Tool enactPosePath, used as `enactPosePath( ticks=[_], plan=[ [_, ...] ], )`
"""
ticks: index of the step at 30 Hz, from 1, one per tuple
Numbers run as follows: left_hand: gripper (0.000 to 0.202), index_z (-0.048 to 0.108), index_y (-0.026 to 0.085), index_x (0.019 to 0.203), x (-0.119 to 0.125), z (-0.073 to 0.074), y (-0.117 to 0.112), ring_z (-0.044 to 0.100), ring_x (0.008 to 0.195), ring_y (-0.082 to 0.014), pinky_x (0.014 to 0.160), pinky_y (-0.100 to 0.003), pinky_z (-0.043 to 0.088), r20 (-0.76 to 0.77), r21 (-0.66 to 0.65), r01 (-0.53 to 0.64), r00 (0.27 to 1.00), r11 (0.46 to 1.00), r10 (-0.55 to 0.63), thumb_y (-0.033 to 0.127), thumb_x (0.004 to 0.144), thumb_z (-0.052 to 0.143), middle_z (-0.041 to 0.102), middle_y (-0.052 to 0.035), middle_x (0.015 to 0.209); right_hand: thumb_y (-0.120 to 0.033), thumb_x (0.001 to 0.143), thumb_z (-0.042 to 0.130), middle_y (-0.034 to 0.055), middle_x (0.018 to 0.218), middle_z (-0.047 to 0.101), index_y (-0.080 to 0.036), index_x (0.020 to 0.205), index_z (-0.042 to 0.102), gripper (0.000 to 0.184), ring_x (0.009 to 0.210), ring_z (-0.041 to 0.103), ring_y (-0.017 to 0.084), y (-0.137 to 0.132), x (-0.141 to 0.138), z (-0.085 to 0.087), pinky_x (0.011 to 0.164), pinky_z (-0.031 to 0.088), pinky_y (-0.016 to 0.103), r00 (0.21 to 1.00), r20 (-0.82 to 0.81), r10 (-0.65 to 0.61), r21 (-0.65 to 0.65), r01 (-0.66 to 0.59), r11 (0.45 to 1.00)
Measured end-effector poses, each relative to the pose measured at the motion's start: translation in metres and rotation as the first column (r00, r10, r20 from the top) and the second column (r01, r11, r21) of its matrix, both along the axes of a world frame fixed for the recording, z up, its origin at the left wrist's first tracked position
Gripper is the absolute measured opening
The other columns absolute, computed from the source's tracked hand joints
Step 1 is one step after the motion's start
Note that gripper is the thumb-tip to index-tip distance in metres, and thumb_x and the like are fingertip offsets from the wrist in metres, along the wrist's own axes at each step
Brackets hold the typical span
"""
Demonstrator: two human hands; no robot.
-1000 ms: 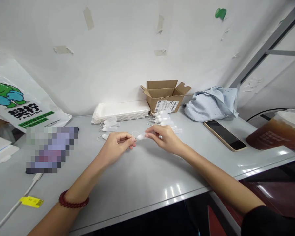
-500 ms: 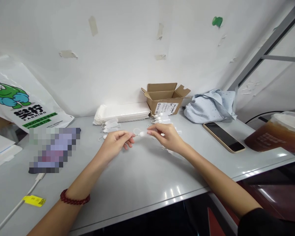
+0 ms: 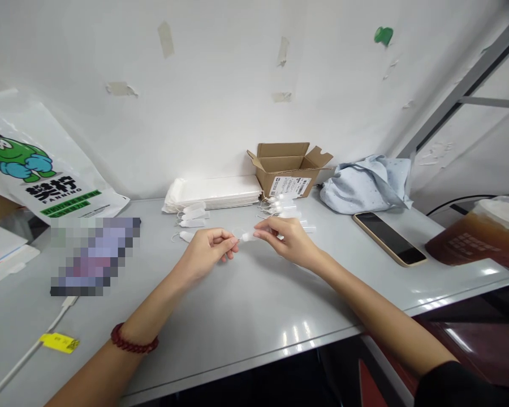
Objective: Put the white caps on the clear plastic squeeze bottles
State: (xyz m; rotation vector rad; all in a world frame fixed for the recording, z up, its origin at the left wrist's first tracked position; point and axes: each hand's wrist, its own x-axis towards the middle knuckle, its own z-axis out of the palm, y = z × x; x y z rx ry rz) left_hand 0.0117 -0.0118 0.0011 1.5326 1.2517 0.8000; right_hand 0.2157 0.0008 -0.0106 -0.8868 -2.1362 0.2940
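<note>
My left hand and my right hand meet over the middle of the grey table. Between them they pinch one small white tag with a thin loop: the left fingers hold the loop end, the right fingers the white body. Behind the left hand lie a few more white tags in a row. Another cluster of white tags lies behind the right hand, in front of an open cardboard box.
A stack of flat white bags lies against the wall. A phone and a pale blue cloth bundle sit to the right, a lidded brown drink cup at the far right. Left: a printed plastic bag, a pixelated object, a white cable with a yellow label.
Both hands stay together on the same tag. They have shifted only slightly as the view moved; the grip looks the same.
</note>
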Motion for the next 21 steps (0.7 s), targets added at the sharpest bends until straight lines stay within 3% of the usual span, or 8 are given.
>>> enactPosePath(
  ticks=[10,21],
  plan=[
    [0.025,0.061,0.018,0.059,0.0008,-0.0008,-0.0018,0.054,0.051,-0.0133,0.055,-0.027,0.046,-0.045,0.067,-0.004,0.999,0.998,0.007,0.038,0.074,0.060,0.060,-0.0007,0.054,-0.031,0.091,0.052,0.0041,0.069,0.064,-0.014,0.083,0.064,0.022,0.055,0.051,0.010,-0.0010,-0.0011,-0.0015,0.053,0.041,0.023,1.000,-0.022,-0.005,-0.033,0.004,0.999],
    [0.026,0.061,0.017,0.059,0.0024,-0.0021,-0.0037,0.053,0.050,-0.0121,0.054,-0.026,0.045,0.011,-0.014,0.004,1.000,1.000,-0.003,0.038,0.073,0.061,0.060,-0.0003,0.055,-0.030,0.091,0.051,0.0037,0.066,0.063,-0.014,0.083,0.064,0.022,0.055,0.051,0.011,-0.0025,-0.0026,-0.0020,0.053,0.041,0.023,0.999,-0.034,0.000,0.005,0.001,1.000]
  ],
)
